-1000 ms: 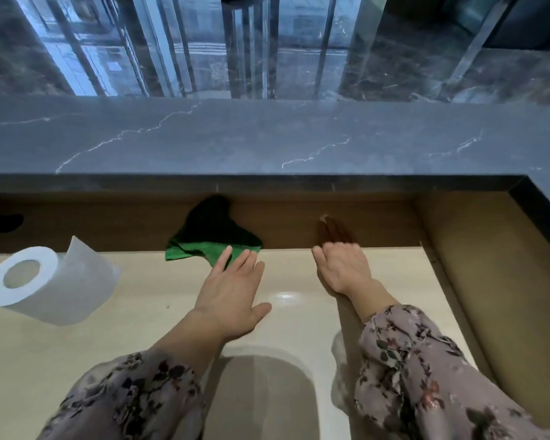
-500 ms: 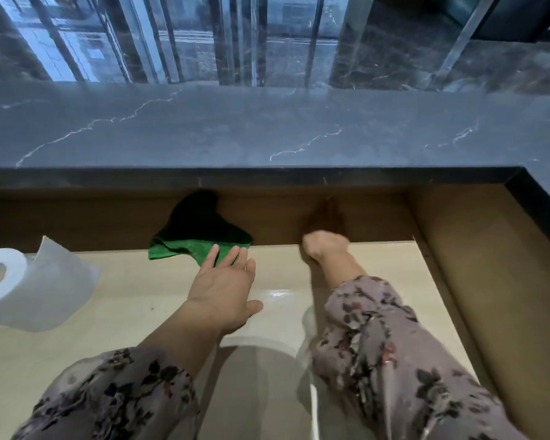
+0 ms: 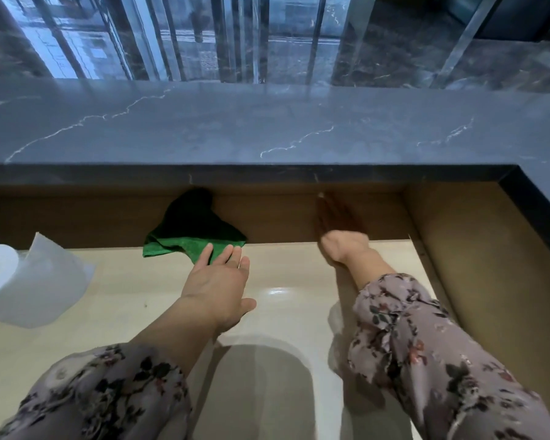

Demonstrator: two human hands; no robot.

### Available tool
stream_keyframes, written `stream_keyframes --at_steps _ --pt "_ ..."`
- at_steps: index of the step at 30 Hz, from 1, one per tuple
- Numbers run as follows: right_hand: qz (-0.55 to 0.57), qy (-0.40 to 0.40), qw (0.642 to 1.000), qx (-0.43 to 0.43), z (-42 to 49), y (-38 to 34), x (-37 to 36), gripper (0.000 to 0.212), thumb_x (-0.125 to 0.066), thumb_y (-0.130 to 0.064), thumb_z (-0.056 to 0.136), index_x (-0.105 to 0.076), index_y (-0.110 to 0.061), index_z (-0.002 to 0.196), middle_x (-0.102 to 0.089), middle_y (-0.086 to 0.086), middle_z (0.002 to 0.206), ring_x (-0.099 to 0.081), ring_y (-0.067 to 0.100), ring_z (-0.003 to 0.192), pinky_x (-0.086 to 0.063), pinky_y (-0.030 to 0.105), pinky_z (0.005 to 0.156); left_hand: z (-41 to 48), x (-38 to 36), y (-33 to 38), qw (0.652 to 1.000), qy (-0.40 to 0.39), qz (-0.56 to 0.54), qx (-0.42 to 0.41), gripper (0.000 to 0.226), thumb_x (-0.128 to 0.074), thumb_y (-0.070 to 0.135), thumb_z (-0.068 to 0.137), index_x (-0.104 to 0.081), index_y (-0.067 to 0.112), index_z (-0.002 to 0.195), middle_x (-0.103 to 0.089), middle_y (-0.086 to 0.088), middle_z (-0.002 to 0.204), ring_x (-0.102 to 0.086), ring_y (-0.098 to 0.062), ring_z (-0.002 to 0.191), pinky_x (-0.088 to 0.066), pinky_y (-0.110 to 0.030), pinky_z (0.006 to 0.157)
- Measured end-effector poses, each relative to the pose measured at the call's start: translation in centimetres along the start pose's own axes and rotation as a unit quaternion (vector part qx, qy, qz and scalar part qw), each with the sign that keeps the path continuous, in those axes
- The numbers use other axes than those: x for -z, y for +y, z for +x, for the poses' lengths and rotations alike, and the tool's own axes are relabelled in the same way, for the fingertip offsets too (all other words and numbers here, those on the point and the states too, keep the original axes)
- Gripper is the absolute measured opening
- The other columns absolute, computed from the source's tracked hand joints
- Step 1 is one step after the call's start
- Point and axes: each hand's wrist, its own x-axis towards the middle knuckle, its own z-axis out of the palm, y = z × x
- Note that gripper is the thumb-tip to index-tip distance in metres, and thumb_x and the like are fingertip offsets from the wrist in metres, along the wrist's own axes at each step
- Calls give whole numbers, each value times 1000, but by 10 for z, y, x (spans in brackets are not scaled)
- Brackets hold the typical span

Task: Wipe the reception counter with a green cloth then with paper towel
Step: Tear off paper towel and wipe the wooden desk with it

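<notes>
1. The right hand point(image 3: 343, 246) is reaching further toward the back panel point(image 3: 77, 217) than a second ago; I cannot tell whether its fingers are curled.
2. The left hand point(image 3: 218, 281) is lying flat with its fingers straight, the tips touching the green cloth point(image 3: 194, 246).
3. The cloth is resting against the panel under the counter point(image 3: 267, 128), stretching left to right just ahead of the nearer left hand.
</notes>
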Motion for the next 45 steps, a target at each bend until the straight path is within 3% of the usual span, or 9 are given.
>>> stream_keyframes --at_steps 4,12,16,21,27,35,38,40,45 --pt "-42 -89 982 -160 -22 64 18 48 -25 -30 102 -38 -13 145 -33 11 153 -34 28 139 -27 34 111 0 2 2 1000 -9 11 3 80 -39 56 94 -8 13 154 -1 -5 163 3 -19 150 7 -45 120" --pt "31 2 971 -237 -46 73 13 47 -29 -29 102 -56 1 126 -53 22 132 -46 38 124 -36 40 105 1 4 4 999 -23 27 12 80 -39 57 93 -10 13 154 -3 -6 163 1 -18 150 5 -47 120" --pt "22 52 973 -225 -66 66 -8 47 -25 -27 102 -43 3 133 -40 22 141 -30 34 136 -24 42 113 0 5 6 999 -26 38 15 80 -39 57 94 -10 12 154 -4 -6 162 0 -18 150 5 -48 120" --pt "41 81 971 -221 -100 40 -21 57 -17 -28 97 -29 6 142 -31 19 145 -29 32 132 -24 39 112 -6 3 14 999 -12 42 31 72 -37 50 97 -15 11 152 -10 -5 162 -3 -19 150 6 -52 119" --pt "80 65 975 -196 -144 -12 -30 69 -1 -35 93 -15 3 149 -16 14 155 -17 29 142 -20 40 116 -27 -8 37 998 46 38 34 56 -35 21 97 -19 11 150 -19 -7 158 -6 -22 149 4 -51 119" --pt "119 41 987 -103 -191 -60 -39 58 -21 -28 103 -2 -6 153 8 5 161 6 22 148 -5 34 121 -66 -5 52 997 54 37 45 63 -35 13 95 -9 18 153 -18 -7 158 -6 -22 149 3 -48 120" --pt "100 48 990 -87 -200 -62 -38 60 -31 -20 100 -6 -6 153 4 7 161 -1 24 148 -10 34 120 -77 1 57 996 55 38 50 66 -35 10 94 -8 17 154 -15 -7 160 -6 -22 150 3 -47 120" --pt "79 57 992 -79 -205 -62 -36 67 -45 -13 92 -15 -6 151 -11 10 158 -20 28 140 -23 34 113 -84 2 60 996 52 45 52 68 -37 9 93 -8 17 154 -15 -7 160 -6 -22 150 4 -47 120" --pt "22 39 998 -47 -218 -59 -22 64 -70 -6 71 -41 -9 128 -43 10 129 -40 27 112 -39 32 91 -95 7 71 996 64 53 35 65 -36 11 94 -10 18 154 -15 -8 161 -7 -22 150 2 -47 120"
